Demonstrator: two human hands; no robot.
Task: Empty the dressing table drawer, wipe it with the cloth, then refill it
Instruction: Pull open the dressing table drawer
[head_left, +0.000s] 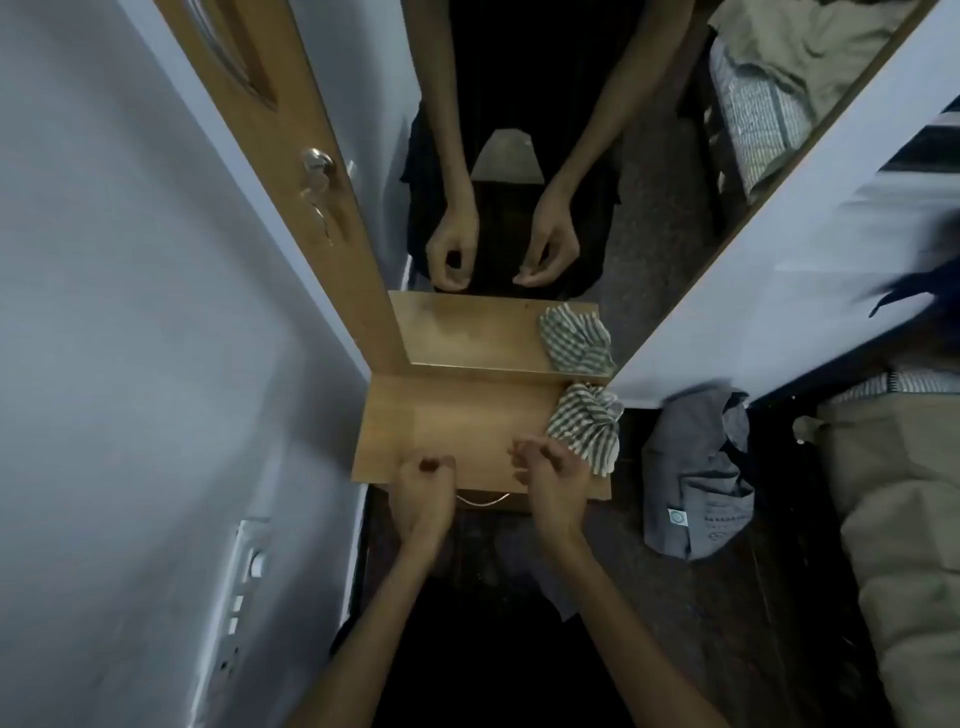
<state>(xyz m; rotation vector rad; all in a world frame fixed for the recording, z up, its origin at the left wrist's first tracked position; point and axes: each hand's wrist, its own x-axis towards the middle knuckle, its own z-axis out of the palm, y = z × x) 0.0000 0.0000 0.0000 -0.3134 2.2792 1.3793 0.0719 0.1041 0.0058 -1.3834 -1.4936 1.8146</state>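
Centre frame, I see my left hand (427, 480) with fingers curled, holding nothing. Below it, the drawer (480, 500) is shut, contents hidden; its thin handle (480, 501) is the hold. Right hand (545, 470) loosely curled, empty. The striped cloth (587, 427), soft and light, lies bunched on the counter (457, 426), right.

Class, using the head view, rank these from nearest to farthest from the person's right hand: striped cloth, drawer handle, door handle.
From the right hand:
1. Striped cloth, just right, on the tabletop.
2. Drawer handle, lower left, under the tabletop's edge.
3. Door handle, far upper left.
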